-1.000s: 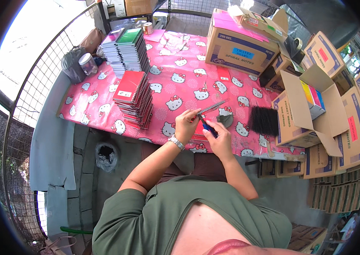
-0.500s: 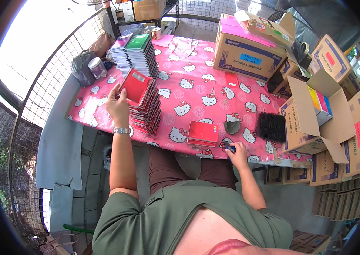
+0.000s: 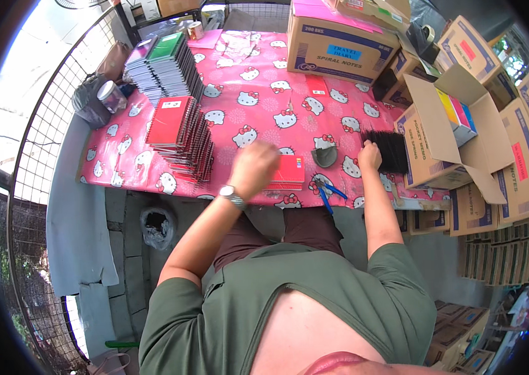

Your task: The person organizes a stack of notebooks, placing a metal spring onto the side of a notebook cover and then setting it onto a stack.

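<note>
My left hand (image 3: 256,167), blurred by motion, is over the left end of a small stack of red notebooks (image 3: 290,172) near the table's front edge. Its fingers cannot be made out. My right hand (image 3: 370,155) is closed at the left edge of a pile of black spiral binding coils (image 3: 392,152), its fingertips on the coil ends. Between the hands lies a pair of blue-handled pliers (image 3: 327,192), jaws toward the far side. Just beyond it sits a dark grey-green scoop-like dish (image 3: 325,157). A tall stack of red spiral notebooks (image 3: 174,119) stands to the left.
Behind the red stack stand green and purple notebook stacks (image 3: 167,56). A clear jar (image 3: 111,95) and a dark bag (image 3: 89,103) are at the left edge. Cardboard boxes (image 3: 342,53) fill the back right; an open carton (image 3: 433,147) borders the coils. One red notebook (image 3: 316,86) lies farther back.
My left hand has left a red notebook on the tall stack and moved right to the small stack. My right hand has put down the pliers and moved right to the coils.
</note>
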Action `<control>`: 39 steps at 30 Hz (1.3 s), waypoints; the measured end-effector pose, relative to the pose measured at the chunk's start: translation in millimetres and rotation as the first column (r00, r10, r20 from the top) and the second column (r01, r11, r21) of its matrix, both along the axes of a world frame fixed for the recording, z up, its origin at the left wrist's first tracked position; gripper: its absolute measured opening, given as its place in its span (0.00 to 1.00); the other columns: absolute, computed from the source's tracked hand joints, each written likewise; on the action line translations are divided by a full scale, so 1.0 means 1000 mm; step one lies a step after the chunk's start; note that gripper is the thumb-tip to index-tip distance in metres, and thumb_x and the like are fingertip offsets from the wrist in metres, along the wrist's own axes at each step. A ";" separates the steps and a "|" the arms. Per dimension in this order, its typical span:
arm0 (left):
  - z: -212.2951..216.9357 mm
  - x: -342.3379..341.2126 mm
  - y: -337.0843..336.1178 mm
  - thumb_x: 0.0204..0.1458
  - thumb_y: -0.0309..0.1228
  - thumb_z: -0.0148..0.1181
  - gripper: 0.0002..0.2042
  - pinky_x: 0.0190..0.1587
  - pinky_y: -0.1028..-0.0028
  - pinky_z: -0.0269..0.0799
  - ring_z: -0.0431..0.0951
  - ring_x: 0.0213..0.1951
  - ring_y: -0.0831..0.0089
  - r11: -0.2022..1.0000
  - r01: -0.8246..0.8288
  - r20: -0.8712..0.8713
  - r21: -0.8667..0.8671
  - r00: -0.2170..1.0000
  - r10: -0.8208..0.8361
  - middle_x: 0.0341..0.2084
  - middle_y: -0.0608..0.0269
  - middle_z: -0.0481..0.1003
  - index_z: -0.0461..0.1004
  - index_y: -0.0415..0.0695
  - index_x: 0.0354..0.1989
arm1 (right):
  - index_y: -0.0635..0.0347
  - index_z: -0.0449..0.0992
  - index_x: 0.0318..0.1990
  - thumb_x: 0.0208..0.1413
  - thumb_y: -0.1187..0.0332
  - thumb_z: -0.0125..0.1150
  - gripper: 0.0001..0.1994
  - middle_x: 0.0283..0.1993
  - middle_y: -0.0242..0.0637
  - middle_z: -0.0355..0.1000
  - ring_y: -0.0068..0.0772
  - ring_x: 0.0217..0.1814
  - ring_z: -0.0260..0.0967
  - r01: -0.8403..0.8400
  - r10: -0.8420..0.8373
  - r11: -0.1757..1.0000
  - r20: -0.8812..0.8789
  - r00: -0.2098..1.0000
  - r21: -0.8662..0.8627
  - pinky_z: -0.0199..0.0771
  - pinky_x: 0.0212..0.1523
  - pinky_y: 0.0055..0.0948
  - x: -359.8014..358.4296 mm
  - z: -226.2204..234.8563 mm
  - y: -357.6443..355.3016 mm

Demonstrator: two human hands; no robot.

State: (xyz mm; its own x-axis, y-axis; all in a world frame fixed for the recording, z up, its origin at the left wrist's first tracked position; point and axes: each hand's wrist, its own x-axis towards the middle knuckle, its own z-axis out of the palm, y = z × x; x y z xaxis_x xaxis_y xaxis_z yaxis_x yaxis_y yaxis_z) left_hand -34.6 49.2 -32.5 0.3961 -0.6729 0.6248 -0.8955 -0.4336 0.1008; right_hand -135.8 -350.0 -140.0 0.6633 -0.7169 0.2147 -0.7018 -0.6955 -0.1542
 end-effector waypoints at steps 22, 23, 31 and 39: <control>-0.040 0.000 -0.052 0.56 0.32 0.55 0.09 0.56 0.56 0.62 0.75 0.45 0.63 0.979 0.106 -0.235 0.171 0.970 -0.064 0.36 0.62 0.75 0.72 0.47 0.43 | 0.57 0.80 0.44 0.54 0.77 0.63 0.10 0.37 0.34 0.72 0.31 0.41 0.70 -0.719 0.371 0.616 0.686 0.626 0.323 0.71 0.44 0.28 -0.014 0.066 0.171; -0.039 0.004 -0.053 0.56 0.33 0.55 0.08 0.56 0.56 0.62 0.75 0.44 0.63 0.979 0.112 -0.242 0.170 0.968 -0.069 0.35 0.62 0.75 0.72 0.48 0.42 | 0.57 0.80 0.43 0.53 0.78 0.63 0.10 0.37 0.34 0.71 0.31 0.41 0.70 -0.705 0.367 0.633 0.678 0.637 0.319 0.71 0.43 0.28 -0.013 0.069 0.170; -0.031 0.009 -0.052 0.56 0.35 0.54 0.07 0.53 0.59 0.62 0.76 0.44 0.66 0.954 0.228 -0.296 0.195 0.941 -0.165 0.34 0.65 0.76 0.74 0.49 0.39 | 0.56 0.79 0.41 0.51 0.79 0.63 0.11 0.37 0.36 0.71 0.36 0.41 0.72 -0.801 0.507 0.575 0.696 0.509 0.167 0.72 0.43 0.33 -0.018 0.061 0.163; -0.038 -0.014 -0.068 0.56 0.31 0.51 0.14 0.63 0.53 0.58 0.74 0.52 0.62 0.954 0.202 -0.271 0.222 0.953 -0.138 0.40 0.59 0.76 0.69 0.46 0.51 | 0.57 0.71 0.57 0.63 0.69 0.57 0.15 0.46 0.40 0.75 0.32 0.38 0.74 -0.677 0.330 0.450 0.596 0.732 0.582 0.74 0.38 0.29 -0.022 0.059 0.158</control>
State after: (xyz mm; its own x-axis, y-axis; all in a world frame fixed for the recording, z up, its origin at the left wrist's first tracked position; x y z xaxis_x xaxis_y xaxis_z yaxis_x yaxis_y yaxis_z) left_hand -48.5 -18.8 -70.8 0.3839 -0.8629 0.3287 -0.9175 -0.3164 0.2409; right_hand -157.5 -191.8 -80.6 0.9547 -0.2814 0.0967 -0.0307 -0.4164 -0.9087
